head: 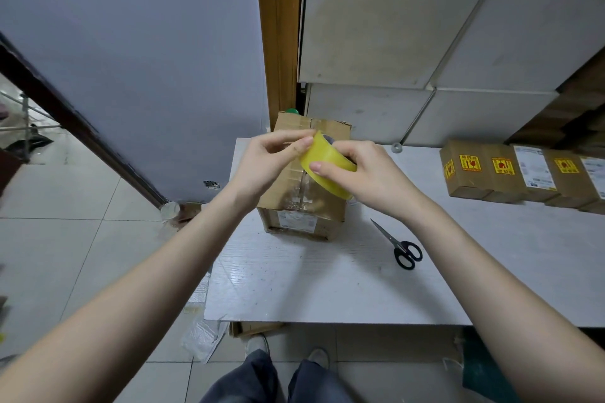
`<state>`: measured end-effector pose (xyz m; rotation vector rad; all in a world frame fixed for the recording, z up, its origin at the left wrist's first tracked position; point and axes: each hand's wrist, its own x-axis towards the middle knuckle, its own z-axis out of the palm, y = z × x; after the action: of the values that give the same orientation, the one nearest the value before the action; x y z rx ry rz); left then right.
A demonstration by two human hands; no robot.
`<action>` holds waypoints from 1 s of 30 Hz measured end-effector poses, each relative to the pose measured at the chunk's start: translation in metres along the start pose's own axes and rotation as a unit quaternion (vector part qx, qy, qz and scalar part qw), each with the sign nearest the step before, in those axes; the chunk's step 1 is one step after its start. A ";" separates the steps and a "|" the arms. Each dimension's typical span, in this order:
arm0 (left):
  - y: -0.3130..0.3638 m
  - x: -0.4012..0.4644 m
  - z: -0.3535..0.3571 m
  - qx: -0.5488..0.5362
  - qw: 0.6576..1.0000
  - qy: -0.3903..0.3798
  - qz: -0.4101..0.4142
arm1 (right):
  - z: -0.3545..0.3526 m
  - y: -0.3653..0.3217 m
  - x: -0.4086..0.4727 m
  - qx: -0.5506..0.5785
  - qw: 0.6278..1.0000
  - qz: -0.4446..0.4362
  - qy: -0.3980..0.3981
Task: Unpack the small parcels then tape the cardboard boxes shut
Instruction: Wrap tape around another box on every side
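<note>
A brown cardboard box (307, 206) stands on the white table (294, 285), its top flaps closed with old clear tape along the seam. Above it I hold a yellow tape roll (324, 170). My right hand (363, 170) grips the roll, thumb across its outer face. My left hand (271, 157) pinches at the roll's upper edge with thumb and fingertips. Black-handled scissors (401, 247) lie on the table to the right of the box.
Several small brown parcels (523, 173) with yellow stickers sit in a row at the table's right. White stacked boxes (393, 26) rise behind the table. A wooden post (278, 26) and grey wall stand at the left. Cardboard and plastic lie on the tiled floor under the table.
</note>
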<state>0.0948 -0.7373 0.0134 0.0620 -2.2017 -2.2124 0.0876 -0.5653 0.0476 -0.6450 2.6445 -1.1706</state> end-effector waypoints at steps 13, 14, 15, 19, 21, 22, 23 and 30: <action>-0.002 0.006 0.021 0.208 0.969 0.112 0.070 | 0.008 -0.007 -0.010 0.033 0.996 0.025 -0.077; -0.004 0.004 0.022 0.217 0.967 0.113 0.072 | 0.008 -0.007 -0.011 0.026 0.995 0.025 -0.088; -0.006 0.002 0.022 0.226 0.965 0.114 0.074 | 0.008 -0.007 -0.012 0.032 0.994 0.030 -0.099; -0.010 -0.005 0.027 0.249 0.956 0.129 0.081 | 0.010 -0.007 -0.014 0.055 0.990 0.043 -0.119; -0.011 -0.007 0.030 0.248 0.954 0.149 0.082 | 0.011 -0.007 -0.014 0.067 0.990 0.045 -0.112; -0.011 -0.007 0.032 0.247 0.952 0.162 0.084 | 0.012 -0.007 -0.014 0.075 0.991 0.047 -0.105; -0.010 -0.007 0.034 0.246 0.949 0.174 0.090 | 0.012 -0.007 -0.013 0.079 0.991 0.051 -0.095; 0.007 -0.008 0.025 0.291 0.930 0.139 0.178 | 0.000 0.026 -0.011 -0.024 0.986 0.161 -0.034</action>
<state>0.1012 -0.7124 0.0207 -0.0163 -2.3802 -1.2375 0.0889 -0.5450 0.0281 -0.2450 2.5993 -0.9766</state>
